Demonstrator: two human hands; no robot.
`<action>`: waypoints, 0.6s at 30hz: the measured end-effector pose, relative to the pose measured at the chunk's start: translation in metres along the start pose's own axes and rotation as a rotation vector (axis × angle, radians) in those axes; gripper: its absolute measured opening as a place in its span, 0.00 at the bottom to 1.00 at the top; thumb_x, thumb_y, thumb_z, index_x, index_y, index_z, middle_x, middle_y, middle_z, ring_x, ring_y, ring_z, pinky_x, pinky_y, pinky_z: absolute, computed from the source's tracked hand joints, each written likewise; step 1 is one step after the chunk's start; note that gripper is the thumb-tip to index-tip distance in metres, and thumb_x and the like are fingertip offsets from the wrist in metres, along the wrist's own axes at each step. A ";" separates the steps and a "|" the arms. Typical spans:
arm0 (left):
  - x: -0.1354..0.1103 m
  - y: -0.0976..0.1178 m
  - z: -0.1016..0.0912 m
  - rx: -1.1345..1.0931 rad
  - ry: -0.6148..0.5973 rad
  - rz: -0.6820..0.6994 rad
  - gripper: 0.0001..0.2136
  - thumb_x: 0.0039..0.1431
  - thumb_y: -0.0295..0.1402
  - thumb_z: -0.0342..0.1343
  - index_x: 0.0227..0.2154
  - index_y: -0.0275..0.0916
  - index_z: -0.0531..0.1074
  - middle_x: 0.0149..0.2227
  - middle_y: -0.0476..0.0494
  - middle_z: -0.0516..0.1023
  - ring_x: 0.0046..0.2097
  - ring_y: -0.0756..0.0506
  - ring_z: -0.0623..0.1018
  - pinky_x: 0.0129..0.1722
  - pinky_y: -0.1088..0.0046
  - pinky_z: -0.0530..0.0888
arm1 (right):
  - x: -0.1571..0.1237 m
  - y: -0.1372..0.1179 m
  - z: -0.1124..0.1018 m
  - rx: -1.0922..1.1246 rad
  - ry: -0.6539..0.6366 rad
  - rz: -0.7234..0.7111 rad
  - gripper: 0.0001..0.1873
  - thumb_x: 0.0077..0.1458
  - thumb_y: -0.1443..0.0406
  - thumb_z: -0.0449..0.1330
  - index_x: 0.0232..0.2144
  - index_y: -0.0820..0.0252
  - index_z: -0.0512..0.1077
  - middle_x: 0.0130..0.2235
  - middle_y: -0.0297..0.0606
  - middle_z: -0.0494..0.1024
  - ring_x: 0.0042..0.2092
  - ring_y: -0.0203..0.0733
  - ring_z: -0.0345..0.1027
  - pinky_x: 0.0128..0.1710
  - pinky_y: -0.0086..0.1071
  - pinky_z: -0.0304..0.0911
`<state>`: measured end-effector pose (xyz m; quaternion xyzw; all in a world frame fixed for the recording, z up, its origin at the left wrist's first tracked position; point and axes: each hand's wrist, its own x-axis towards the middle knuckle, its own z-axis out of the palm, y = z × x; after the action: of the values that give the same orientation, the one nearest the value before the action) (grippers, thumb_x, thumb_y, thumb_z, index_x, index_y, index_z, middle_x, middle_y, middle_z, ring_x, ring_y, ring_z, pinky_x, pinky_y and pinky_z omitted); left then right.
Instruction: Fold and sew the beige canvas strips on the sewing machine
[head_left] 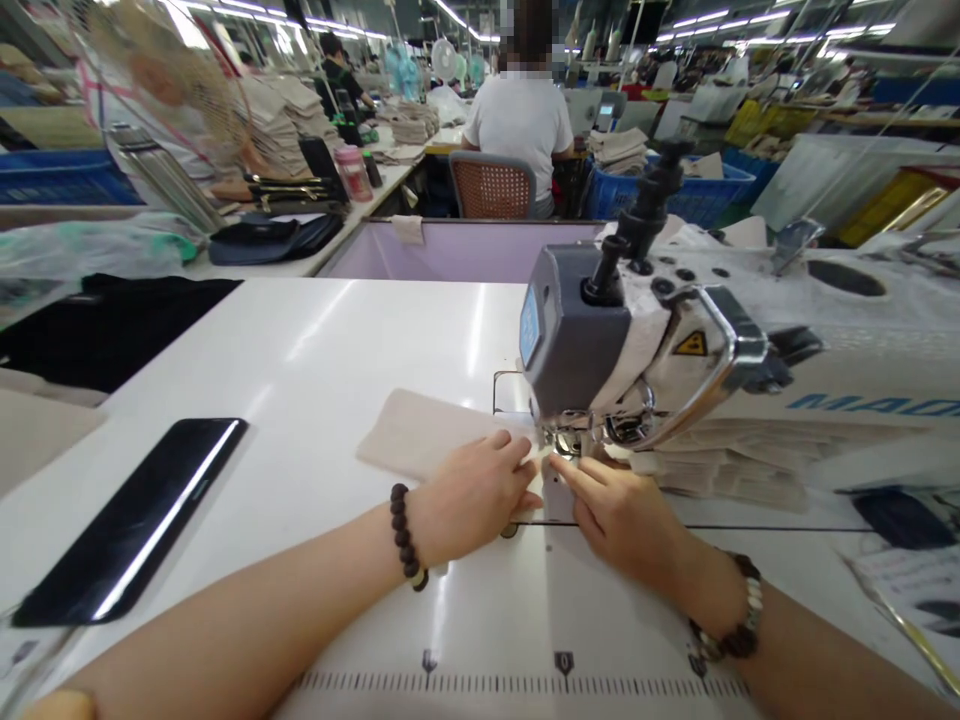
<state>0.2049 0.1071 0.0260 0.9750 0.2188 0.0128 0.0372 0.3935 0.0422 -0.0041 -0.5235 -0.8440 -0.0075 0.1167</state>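
Note:
A flat beige fabric piece [424, 435] lies on the white sewing table [315, 370], its far end running under the presser foot [566, 436] of an industrial sewing machine [645, 350]. My left hand [472, 495] rests on the fabric's near edge, fingers pressed down on it. My right hand [615, 515] is just right of it, its fingertips pinching the cloth close to the presser foot. The needle area is partly hidden by the machine head and my fingers.
A black smartphone [131, 520] lies on the table's left. A stack of beige fabric pieces [720, 465] sits right of the machine. A seated co-worker [521, 125] faces away beyond the table, near blue crates [697, 195]. Black cloth [105, 330] lies at left.

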 end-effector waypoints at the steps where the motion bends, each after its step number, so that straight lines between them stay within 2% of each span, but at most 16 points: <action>1: 0.000 0.000 0.000 0.011 0.002 0.009 0.12 0.62 0.38 0.48 0.37 0.33 0.70 0.37 0.39 0.70 0.36 0.44 0.68 0.33 0.68 0.67 | 0.000 0.000 0.000 -0.001 -0.003 -0.002 0.23 0.51 0.74 0.47 0.51 0.68 0.66 0.32 0.39 0.74 0.31 0.39 0.68 0.28 0.29 0.60; 11: 0.004 0.007 0.005 0.094 0.012 0.064 0.15 0.62 0.38 0.48 0.36 0.30 0.71 0.33 0.41 0.71 0.38 0.43 0.67 0.37 0.68 0.65 | 0.002 0.000 -0.005 -0.014 -0.054 0.063 0.21 0.50 0.74 0.49 0.47 0.62 0.69 0.31 0.36 0.74 0.31 0.40 0.69 0.26 0.30 0.57; 18: 0.005 0.005 0.005 0.049 0.008 0.060 0.14 0.61 0.38 0.49 0.37 0.29 0.71 0.34 0.40 0.70 0.38 0.42 0.67 0.37 0.67 0.66 | 0.002 0.001 -0.004 0.029 -0.048 0.062 0.20 0.51 0.73 0.48 0.45 0.63 0.69 0.31 0.37 0.73 0.30 0.40 0.68 0.26 0.30 0.54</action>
<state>0.2113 0.1046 0.0210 0.9817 0.1896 0.0123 0.0119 0.3940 0.0435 0.0000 -0.5476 -0.8300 0.0211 0.1043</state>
